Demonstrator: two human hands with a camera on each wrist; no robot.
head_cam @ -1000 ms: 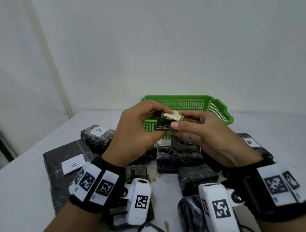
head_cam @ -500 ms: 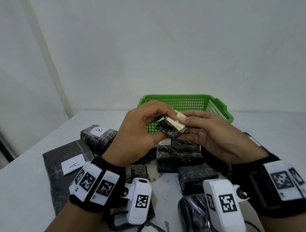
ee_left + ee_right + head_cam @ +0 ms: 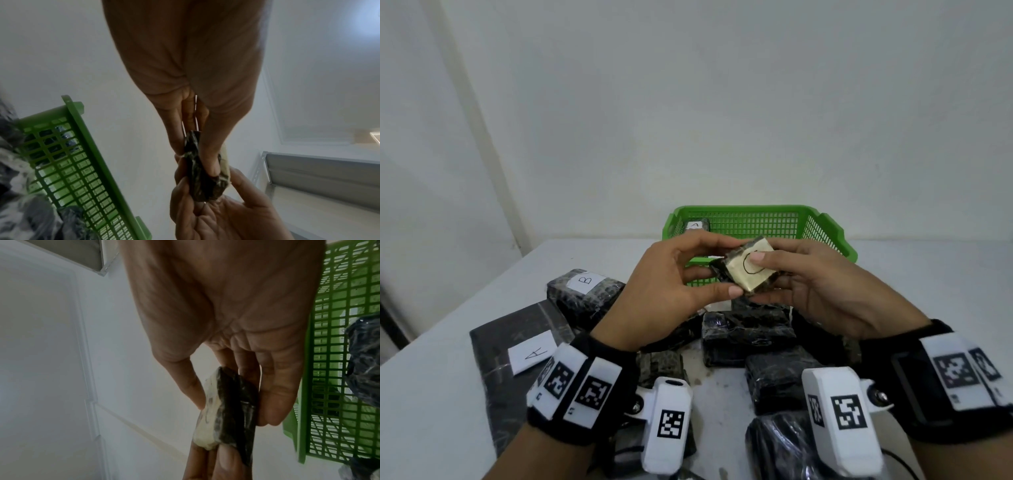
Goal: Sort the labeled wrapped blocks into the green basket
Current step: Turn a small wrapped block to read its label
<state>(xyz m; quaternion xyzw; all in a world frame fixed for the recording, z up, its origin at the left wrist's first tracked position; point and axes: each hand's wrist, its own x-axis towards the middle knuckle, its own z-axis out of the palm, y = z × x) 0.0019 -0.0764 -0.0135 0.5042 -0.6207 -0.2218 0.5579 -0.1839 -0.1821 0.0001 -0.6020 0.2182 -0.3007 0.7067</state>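
Risk: the letter on the label (image 3: 748,270) is half under my right thumb; misread it and the block (image 3: 744,274) goes in the wrong place. The wrap looks slick, so a loose pinch could let it slip onto the pile (image 3: 750,337) below.

Block is in the air, in front of the basket (image 3: 822,224), not yet in. Left hand (image 3: 664,291) pinches its left end between thumb and fingers; right hand (image 3: 822,287) has its thumb on the label and fingers underneath. Both hands are closed on it.
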